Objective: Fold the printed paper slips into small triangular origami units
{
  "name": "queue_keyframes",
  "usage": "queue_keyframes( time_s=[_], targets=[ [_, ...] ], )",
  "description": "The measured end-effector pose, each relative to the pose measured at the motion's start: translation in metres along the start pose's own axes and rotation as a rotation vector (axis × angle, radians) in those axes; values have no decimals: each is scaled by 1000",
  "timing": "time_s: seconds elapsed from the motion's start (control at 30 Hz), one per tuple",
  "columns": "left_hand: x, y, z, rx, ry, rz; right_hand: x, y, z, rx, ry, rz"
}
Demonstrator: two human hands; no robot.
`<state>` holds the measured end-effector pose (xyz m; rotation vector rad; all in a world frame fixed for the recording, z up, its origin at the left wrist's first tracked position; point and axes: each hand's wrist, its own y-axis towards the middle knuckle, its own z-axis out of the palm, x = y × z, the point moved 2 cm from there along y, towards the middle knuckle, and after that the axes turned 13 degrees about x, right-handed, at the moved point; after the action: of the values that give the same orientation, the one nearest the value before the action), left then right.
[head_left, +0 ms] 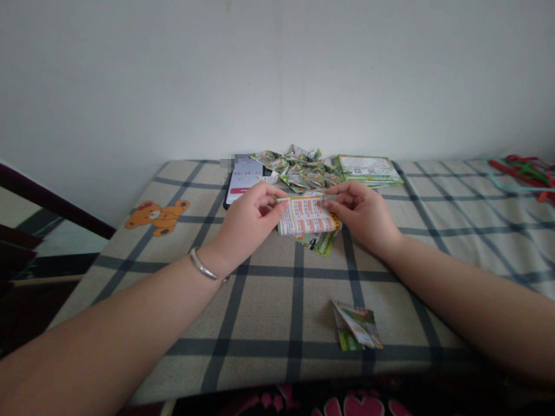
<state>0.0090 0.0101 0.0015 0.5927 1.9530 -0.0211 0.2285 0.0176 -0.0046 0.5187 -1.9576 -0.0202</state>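
Observation:
Between my two hands is a printed paper ticket (307,215), white with orange blocks of print and a green edge. My left hand (260,211) pinches its left side between thumb and fingers. At its upper right corner my right hand (358,208) pinches it the same way. The lower part of the ticket is bent, and a green printed part (323,244) shows beneath. Closer to me on the cloth lies a separate folded piece of green and white printed paper (358,326). Behind my hands is a pile of folded green printed papers (299,167).
A phone (243,176) showing a timer lies left of the pile. A flat stack of green printed sheets (368,169) lies at the back right. Red and green items (524,173) sit at the far right. A bear picture (156,217) is on the checked tablecloth (269,306), before a white wall.

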Motion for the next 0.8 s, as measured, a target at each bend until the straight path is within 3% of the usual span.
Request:
queue_keyframes(
  time_s=[0.33,0.6,0.8],
  targets=[
    [5,1,1,9,23,-13,-2,2,-1,-16,-121,-1],
    [1,0,-4,8,383,-9,3,2,-1,13,-264,35],
    [11,3,-3,25,238,-23,-3,2,-2,26,-241,49]
  ],
)
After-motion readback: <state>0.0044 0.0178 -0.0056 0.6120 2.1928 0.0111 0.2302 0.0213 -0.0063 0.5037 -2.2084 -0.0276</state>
